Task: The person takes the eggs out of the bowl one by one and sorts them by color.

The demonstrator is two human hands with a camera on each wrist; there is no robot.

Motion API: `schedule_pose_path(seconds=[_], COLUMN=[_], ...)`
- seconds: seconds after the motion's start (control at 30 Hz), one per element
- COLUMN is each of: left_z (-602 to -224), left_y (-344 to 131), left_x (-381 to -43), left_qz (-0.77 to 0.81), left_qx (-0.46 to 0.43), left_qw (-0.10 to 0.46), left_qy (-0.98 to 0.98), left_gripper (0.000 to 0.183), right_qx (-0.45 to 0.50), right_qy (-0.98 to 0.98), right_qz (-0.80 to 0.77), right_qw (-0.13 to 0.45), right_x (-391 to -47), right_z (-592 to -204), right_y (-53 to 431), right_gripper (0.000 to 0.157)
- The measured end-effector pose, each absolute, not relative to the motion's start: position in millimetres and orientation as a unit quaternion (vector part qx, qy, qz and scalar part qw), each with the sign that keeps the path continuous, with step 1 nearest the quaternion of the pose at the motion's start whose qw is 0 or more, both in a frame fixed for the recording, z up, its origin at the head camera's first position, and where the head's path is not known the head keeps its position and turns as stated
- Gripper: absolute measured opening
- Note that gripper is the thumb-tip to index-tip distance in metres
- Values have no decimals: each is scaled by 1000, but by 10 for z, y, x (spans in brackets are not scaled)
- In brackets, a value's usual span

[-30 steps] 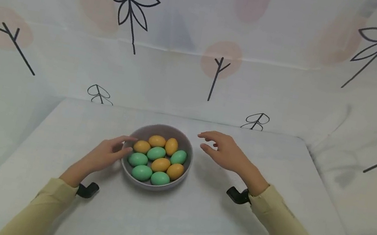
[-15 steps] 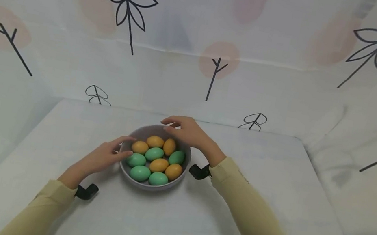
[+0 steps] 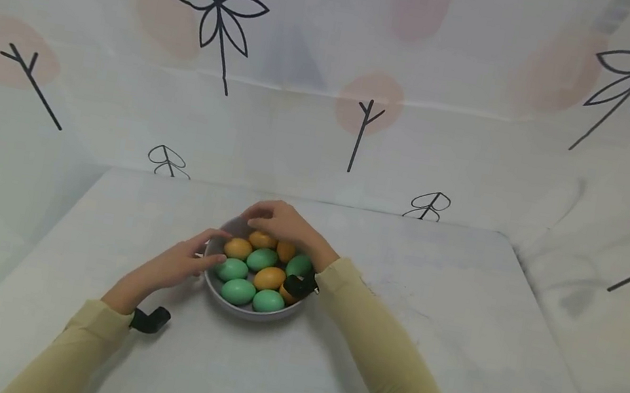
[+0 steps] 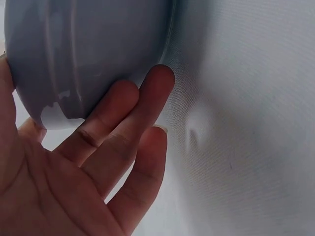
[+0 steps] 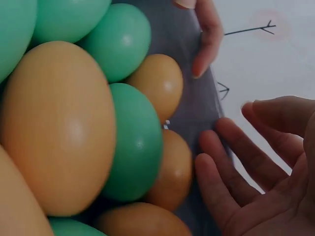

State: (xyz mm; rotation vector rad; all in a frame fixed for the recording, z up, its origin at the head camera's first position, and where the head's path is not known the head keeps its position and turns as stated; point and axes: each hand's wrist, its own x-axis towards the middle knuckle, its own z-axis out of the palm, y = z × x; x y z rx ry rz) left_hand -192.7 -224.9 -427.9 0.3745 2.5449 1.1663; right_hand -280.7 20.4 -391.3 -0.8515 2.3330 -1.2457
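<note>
A round grey bowl stands on the white table with several green eggs and several orange eggs inside. My left hand holds the bowl's left side, thumb over the rim. In the left wrist view its fingers lie along the outer wall of the bowl. Above the bowl's far side is my right hand, fingers loosely bent with nothing between them. From the right wrist, the right hand has fingertips close to the inner wall, beside an orange egg.
The white table runs back to a pale cloth wall printed with line flowers and twigs. A black wrist camera on my right wrist overlaps some eggs in the head view.
My right hand has swung left from beside the bowl to above its far side, over the eggs. The left hand keeps its place at the rim, and the eggs have not visibly moved.
</note>
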Motion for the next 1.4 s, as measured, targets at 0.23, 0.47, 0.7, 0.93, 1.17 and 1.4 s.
schedule_pose_path(seconds=[0.23,0.47,0.7,0.93,1.17,1.4], left_z=[-4305,-4297,-4341,-4337,-4355,-4364], left_y=[-2234,-2245,-2243,-2254,-2246,-2235], left_x=[-1936,-1927,-1923,-1887,-1897,-1895], left_qz=[403,405,412,421,427,428], left_qx=[126,136,149,156,159,162], left_qw=[163,159,151,142,145,148], left_qy=[892,890,886,882,878,877], left_gripper=[54,54,53,51,50,50], right_qx=[-318,-349,-378,-381,-375,-372], right_qy=[812,824,856,865,870,870], right_qz=[-440,-390,-302,-278,-273,-277], right_qw=[214,216,184,170,167,167], right_x=[-2807,-2770,-2758,-2759,-2761,-2754], right_z=[-4034,-4073,-4089,-4095,-4121,-4126], right_y=[179,111,55,13,20,36], right_gripper=[29,34,40,43,44,43])
